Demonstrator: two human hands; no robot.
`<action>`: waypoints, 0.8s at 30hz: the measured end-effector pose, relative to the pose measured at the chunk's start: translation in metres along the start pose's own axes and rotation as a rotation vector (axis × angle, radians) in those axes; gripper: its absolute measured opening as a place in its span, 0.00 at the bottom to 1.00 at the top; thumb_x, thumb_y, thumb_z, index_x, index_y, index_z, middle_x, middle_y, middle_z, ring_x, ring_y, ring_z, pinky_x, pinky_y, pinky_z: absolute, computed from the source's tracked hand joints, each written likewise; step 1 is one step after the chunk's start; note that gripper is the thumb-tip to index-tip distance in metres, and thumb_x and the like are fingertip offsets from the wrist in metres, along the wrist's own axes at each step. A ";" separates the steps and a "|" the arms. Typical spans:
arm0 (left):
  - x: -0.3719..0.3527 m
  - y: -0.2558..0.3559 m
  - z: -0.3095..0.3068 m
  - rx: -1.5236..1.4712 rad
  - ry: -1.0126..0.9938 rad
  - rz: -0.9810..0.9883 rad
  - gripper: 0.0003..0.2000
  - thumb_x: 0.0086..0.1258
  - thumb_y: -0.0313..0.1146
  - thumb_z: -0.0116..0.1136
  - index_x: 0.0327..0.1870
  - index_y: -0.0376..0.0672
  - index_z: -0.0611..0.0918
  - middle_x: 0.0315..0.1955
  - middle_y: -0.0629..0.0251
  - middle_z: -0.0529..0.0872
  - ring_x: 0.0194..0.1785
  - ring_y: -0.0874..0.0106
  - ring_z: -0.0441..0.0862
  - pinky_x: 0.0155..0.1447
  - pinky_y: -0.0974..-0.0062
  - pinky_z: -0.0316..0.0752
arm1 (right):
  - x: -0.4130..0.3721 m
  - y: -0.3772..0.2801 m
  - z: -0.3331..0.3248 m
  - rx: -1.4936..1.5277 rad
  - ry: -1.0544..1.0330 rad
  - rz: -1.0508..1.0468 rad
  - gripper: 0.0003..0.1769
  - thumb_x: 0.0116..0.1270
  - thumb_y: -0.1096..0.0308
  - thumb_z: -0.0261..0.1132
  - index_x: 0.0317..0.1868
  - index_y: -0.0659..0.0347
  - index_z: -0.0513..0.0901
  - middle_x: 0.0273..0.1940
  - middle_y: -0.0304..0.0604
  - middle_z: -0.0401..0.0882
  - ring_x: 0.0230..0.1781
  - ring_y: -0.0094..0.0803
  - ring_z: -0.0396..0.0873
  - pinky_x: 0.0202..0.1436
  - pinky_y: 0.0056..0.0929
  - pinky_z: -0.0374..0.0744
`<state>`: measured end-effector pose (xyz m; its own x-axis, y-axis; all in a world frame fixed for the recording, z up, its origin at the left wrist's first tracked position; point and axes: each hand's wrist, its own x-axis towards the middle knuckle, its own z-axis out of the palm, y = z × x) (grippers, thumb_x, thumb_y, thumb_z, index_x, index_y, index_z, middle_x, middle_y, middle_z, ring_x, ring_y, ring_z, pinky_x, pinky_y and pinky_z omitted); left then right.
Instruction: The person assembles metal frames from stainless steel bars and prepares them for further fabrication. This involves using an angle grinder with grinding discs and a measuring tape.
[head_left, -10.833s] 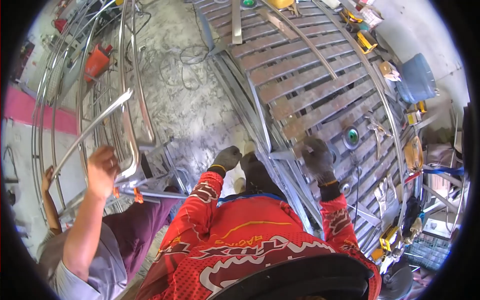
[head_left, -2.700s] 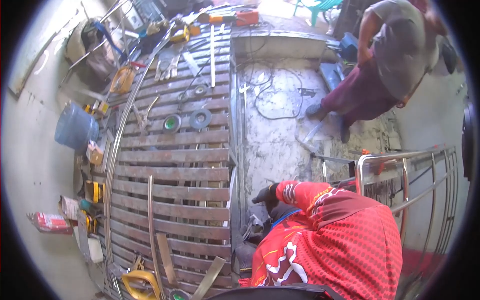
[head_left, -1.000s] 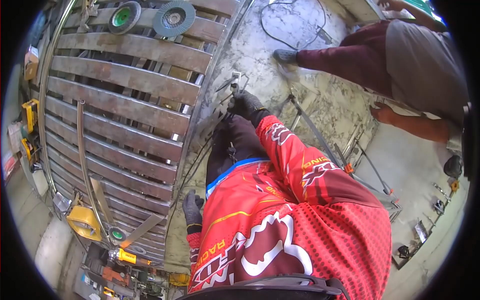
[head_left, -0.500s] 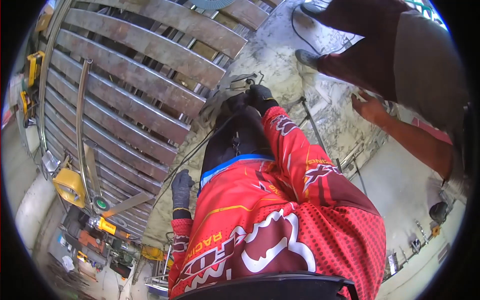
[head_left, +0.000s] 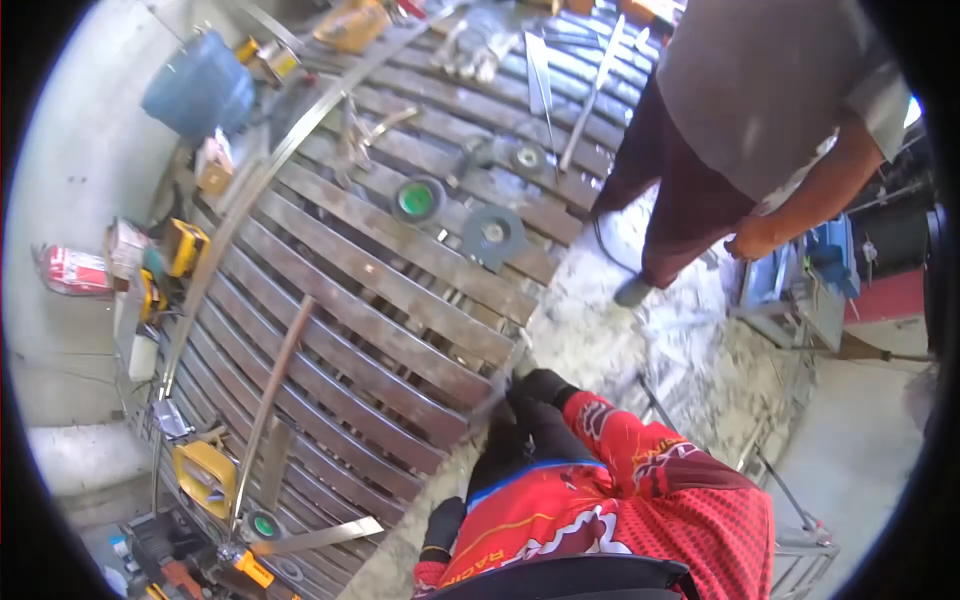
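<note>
My left hand (head_left: 444, 524), in a dark glove, hangs low beside my left thigh, near the edge of the slatted metal table (head_left: 372, 295). Its outline is rounded, with the fingers curled in and no object visible in them. My right hand (head_left: 543, 388), also gloved, is in front of my legs by the table's right edge. Its fingers look closed, but blur and the dark clothing hide what they may hold. A long metal bar (head_left: 275, 400) lies across the slats to the left, and a green-centred disc (head_left: 416, 200) rests farther up.
Another person (head_left: 760, 100) stands at the upper right, one arm lowered. A grey disc (head_left: 494, 235) lies on the slats. At lower left are a yellow-framed item (head_left: 205, 475) and a yellow power tool (head_left: 253, 568). A blue container (head_left: 198, 85) stands beyond the table.
The view has swung up and left, showing more of the table and its far end. The other person now stands more upright. Both my hands appear lower in view.
</note>
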<state>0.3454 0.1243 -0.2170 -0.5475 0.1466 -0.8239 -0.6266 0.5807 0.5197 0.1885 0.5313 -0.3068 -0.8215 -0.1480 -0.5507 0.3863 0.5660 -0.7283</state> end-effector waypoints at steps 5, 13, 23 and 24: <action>-0.045 0.142 -0.019 -0.308 -0.293 0.150 0.22 0.77 0.40 0.57 0.66 0.36 0.77 0.59 0.55 0.82 0.65 0.64 0.77 0.72 0.67 0.68 | 0.021 0.034 -0.016 -0.776 0.106 -0.566 0.13 0.67 0.63 0.65 0.44 0.62 0.88 0.38 0.43 0.88 0.29 0.33 0.88 0.31 0.31 0.84; -0.070 0.230 -0.103 -0.117 0.478 0.698 0.17 0.74 0.35 0.60 0.60 0.41 0.80 0.50 0.54 0.86 0.51 0.61 0.84 0.56 0.64 0.78 | -0.038 -0.116 -0.173 0.495 0.944 0.026 0.13 0.67 0.70 0.61 0.51 0.63 0.83 0.35 0.44 0.86 0.32 0.31 0.84 0.37 0.32 0.82; -0.041 0.250 -0.112 0.645 1.085 0.602 0.26 0.59 0.39 0.66 0.60 0.46 0.79 0.61 0.56 0.76 0.71 0.53 0.68 0.74 0.42 0.56 | -0.038 -0.261 -0.147 -0.415 0.713 -0.657 0.12 0.61 0.68 0.65 0.45 0.60 0.84 0.41 0.53 0.82 0.43 0.53 0.82 0.44 0.47 0.80; -0.039 0.245 -0.113 0.601 1.058 0.634 0.26 0.58 0.40 0.66 0.60 0.46 0.79 0.62 0.56 0.76 0.71 0.52 0.68 0.75 0.42 0.55 | -0.038 -0.270 -0.134 -0.414 0.657 -0.670 0.13 0.60 0.67 0.66 0.46 0.61 0.83 0.44 0.54 0.82 0.46 0.54 0.81 0.49 0.48 0.79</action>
<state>0.1507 0.1708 -0.0315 -0.9753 -0.0034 0.2207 0.0735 0.9378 0.3392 0.0592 0.4929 -0.0352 -0.9307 -0.1341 0.3403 -0.3096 0.7843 -0.5376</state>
